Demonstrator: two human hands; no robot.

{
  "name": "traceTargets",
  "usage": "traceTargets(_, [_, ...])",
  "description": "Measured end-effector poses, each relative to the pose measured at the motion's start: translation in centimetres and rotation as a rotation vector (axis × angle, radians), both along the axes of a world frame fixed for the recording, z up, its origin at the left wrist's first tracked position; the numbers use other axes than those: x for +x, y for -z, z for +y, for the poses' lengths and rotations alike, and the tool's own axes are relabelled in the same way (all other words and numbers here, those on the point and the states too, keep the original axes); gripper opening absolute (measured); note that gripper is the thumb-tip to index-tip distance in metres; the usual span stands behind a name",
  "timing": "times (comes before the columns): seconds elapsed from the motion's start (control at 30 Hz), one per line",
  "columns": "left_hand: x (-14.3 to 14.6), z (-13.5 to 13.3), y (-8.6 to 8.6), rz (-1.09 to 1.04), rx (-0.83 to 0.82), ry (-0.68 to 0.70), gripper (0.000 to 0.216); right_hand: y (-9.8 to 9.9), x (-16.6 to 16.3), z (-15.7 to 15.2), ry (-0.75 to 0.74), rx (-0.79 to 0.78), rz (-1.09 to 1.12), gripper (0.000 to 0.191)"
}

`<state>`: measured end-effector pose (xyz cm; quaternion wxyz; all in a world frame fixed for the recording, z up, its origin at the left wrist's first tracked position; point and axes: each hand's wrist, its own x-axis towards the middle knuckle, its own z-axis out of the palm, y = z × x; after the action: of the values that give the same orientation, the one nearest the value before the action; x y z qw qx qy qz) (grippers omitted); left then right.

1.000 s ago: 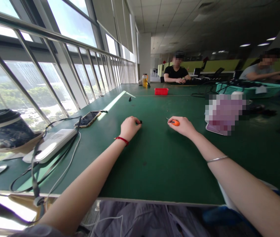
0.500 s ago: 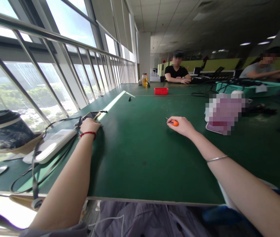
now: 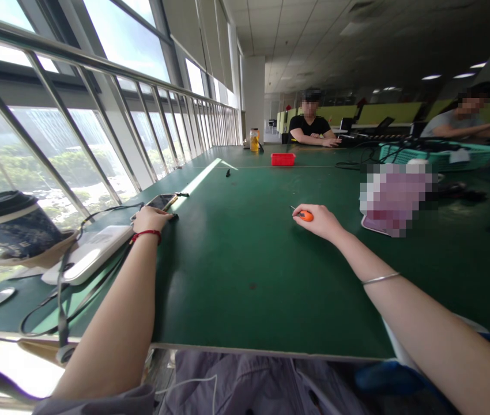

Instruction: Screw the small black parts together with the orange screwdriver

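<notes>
My right hand (image 3: 317, 220) is closed around a small screwdriver with an orange and black handle (image 3: 306, 216). Its thin shaft points to the left, just above the green table. On the left, my left hand (image 3: 152, 219) reaches over the tabletop with its fingers drawn together. A small black piece (image 3: 174, 217) shows at those fingertips; its kind is unclear. Right behind that hand lies a dark, flat, phone-like thing (image 3: 162, 200), partly hidden by it. A thin stick-like item rests by its right edge.
At left are a white box-shaped device (image 3: 106, 245), cables and a dark cup (image 3: 11, 227). A red basket (image 3: 283, 159) and a jar (image 3: 254, 140) stand far back. A teal basket (image 3: 439, 157) and a blurred pink item (image 3: 396, 199) lie right. Two people sit beyond.
My left hand has shifted slightly left, uncovering more of the phone-like thing and the black piece at its fingertips. My right hand keeps its hold on the screwdriver, nearly still.
</notes>
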<state>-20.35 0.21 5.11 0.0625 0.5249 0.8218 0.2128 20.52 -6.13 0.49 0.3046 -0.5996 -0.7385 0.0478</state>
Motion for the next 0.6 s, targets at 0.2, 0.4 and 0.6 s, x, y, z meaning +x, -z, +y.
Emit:
traceTargets(0.2, [-0.14, 0.2, 0.12, -0.002, -0.015, 0.021, 0.035, 0.07, 0.05, 0.05, 0.003, -0.003, 0.003, 0.017])
traceTargets(0.4, [-0.18, 0.25, 0.25, -0.006, -0.003, 0.015, 0.034, 0.0, 0.02, 0.05, 0.002, -0.018, 0.004, 0.018])
traceTargets(0.6, [-0.22, 0.3, 0.27, 0.0, -0.007, 0.017, 0.033, -0.11, -0.08, -0.05, 0.009, -0.021, -0.001, 0.018])
